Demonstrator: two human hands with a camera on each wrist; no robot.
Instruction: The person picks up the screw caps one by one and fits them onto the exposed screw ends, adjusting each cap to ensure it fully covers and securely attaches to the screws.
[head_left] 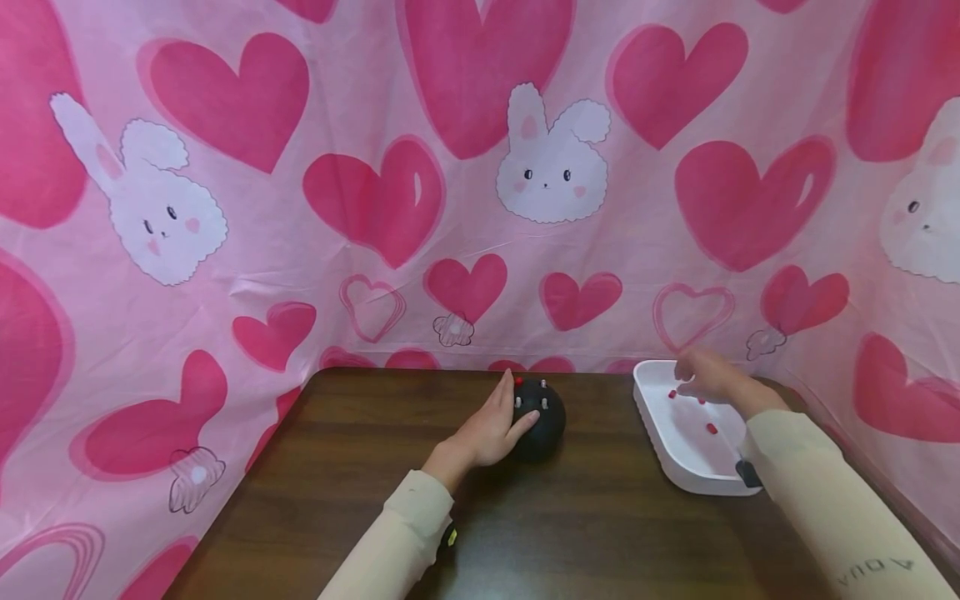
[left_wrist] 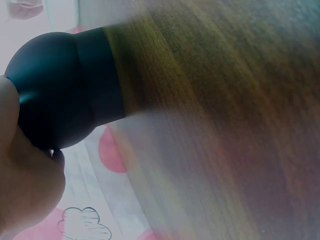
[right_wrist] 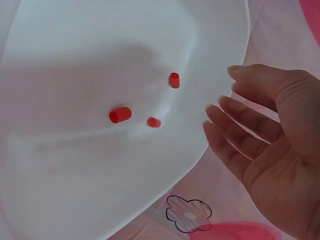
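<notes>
A black ball (head_left: 542, 425) on a short cylindrical base stands on the table, with several small pale pegs (head_left: 544, 403) and one red piece (head_left: 519, 381) on its top. My left hand (head_left: 489, 427) holds the ball from its left side, the thumb across the front. In the left wrist view the base of the black ball (left_wrist: 100, 75) meets the wood. My right hand (right_wrist: 270, 135) hovers over the far right part of the white tray (head_left: 675, 467), fingers loosely bent and apart, holding nothing. Three small red tubes (right_wrist: 120, 114) lie in the tray.
The brown wooden table (head_left: 337, 500) carries the ball and the tray. A pink curtain (head_left: 465, 233) with hearts and rabbits hangs behind the table and along both sides. The tray stands near the table's right edge.
</notes>
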